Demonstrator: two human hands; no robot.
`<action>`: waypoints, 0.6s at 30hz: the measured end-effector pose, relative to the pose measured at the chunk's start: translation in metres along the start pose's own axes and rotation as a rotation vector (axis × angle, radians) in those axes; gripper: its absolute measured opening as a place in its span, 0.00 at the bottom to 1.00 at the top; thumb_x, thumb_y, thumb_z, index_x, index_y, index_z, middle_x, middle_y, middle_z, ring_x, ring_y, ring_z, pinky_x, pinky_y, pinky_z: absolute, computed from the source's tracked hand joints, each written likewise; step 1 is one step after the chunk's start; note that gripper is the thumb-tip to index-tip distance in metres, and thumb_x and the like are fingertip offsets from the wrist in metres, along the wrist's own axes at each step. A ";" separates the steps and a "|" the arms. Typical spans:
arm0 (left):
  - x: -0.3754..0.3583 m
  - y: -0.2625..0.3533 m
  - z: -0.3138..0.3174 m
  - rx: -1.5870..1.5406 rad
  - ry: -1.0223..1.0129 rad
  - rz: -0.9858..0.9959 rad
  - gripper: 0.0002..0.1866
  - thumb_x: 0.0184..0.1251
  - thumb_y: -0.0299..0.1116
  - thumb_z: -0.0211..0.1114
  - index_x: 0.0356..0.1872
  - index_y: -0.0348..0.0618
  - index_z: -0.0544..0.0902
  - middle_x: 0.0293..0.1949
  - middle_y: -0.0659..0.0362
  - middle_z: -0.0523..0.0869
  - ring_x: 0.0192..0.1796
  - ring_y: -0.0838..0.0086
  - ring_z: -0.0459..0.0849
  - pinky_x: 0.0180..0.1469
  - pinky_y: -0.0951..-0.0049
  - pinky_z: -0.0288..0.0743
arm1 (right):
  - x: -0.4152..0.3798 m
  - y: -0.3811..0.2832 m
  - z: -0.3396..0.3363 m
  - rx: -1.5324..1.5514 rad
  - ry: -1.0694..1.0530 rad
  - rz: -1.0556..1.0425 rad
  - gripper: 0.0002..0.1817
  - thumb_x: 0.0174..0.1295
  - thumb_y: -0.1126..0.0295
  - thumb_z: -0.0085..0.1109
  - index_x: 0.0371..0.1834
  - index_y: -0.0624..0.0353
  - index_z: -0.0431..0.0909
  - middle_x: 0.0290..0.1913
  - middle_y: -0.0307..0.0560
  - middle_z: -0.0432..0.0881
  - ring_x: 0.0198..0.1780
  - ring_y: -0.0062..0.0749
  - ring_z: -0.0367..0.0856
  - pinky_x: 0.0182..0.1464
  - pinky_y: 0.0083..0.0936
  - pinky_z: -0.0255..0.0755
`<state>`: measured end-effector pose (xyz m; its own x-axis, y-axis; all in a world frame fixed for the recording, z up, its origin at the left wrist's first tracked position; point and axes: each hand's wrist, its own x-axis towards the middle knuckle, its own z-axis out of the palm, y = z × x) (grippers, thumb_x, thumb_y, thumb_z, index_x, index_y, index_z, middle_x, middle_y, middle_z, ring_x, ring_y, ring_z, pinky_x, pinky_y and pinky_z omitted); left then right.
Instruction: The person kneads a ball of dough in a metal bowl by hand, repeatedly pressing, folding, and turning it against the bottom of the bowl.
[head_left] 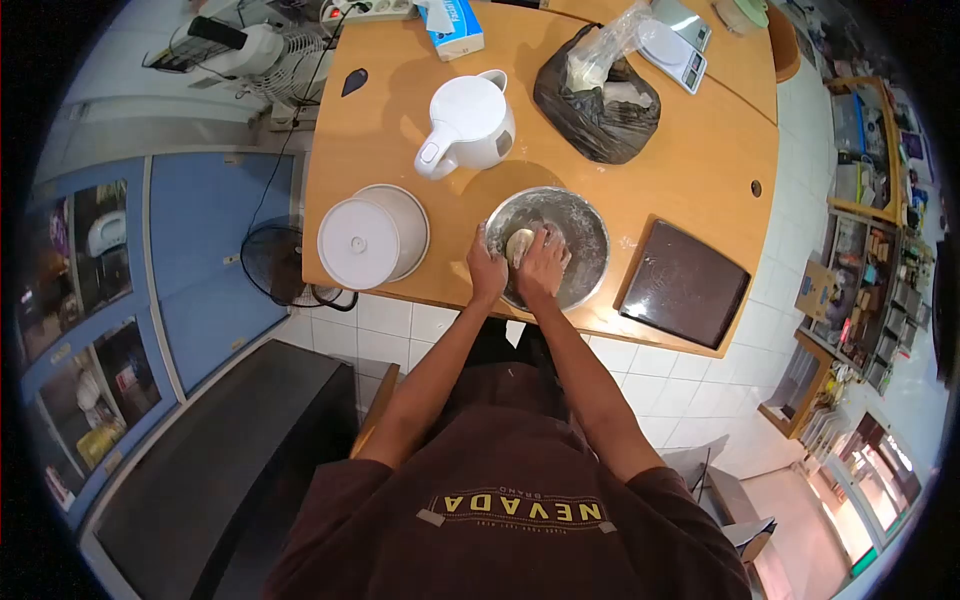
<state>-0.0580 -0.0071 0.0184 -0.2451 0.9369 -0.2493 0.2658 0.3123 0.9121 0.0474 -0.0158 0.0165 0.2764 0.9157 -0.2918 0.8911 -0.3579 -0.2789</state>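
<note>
Dough (519, 246) sits inside the metal bowl (601, 238), toward its left side, at the middle of the tabletop's (400, 110) near edge. My right hand (543, 267) is down in the bowl, its bent fingers against the dough; I cannot tell whether that grip closes around any of it. My left hand (487, 268) is at the bowl's left rim, just beside the dough, and whether its grip is open or closed I cannot tell. Near the left corner stands a lidded white container (360, 243), with a white kettle (470, 115) beyond it. A dark tray (686, 284) lies near the right corner.
</note>
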 end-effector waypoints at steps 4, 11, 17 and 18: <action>-0.005 0.008 0.000 -0.048 0.025 0.012 0.31 0.54 0.10 0.49 0.65 0.26 0.74 0.54 0.38 0.85 0.62 0.50 0.83 0.66 0.62 0.73 | 0.017 -0.006 0.000 0.038 0.045 0.076 0.20 0.76 0.59 0.46 0.67 0.52 0.71 0.69 0.61 0.72 0.72 0.55 0.68 0.71 0.61 0.60; -0.005 0.022 -0.004 -0.040 -0.017 -0.046 0.31 0.54 0.10 0.51 0.65 0.26 0.73 0.55 0.41 0.85 0.61 0.55 0.83 0.67 0.64 0.72 | 0.046 -0.009 0.004 0.021 0.194 0.207 0.16 0.75 0.57 0.47 0.57 0.52 0.75 0.56 0.54 0.79 0.60 0.52 0.76 0.60 0.58 0.66; -0.007 0.012 -0.002 0.079 -0.015 -0.046 0.34 0.56 0.12 0.52 0.70 0.23 0.67 0.61 0.38 0.81 0.67 0.54 0.79 0.71 0.63 0.68 | 0.051 -0.005 0.012 0.153 0.247 0.330 0.16 0.73 0.55 0.50 0.52 0.55 0.77 0.53 0.56 0.81 0.59 0.54 0.78 0.60 0.54 0.68; -0.007 0.015 -0.004 0.083 -0.045 -0.102 0.35 0.57 0.12 0.52 0.72 0.22 0.65 0.64 0.37 0.78 0.70 0.54 0.77 0.73 0.63 0.65 | 0.051 -0.004 0.013 0.194 0.250 0.336 0.16 0.73 0.56 0.51 0.51 0.55 0.77 0.53 0.56 0.81 0.59 0.54 0.78 0.60 0.54 0.68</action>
<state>-0.0560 -0.0097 0.0349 -0.2328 0.9051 -0.3557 0.3180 0.4165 0.8517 0.0535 0.0297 -0.0089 0.6378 0.7507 -0.1724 0.6600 -0.6480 -0.3801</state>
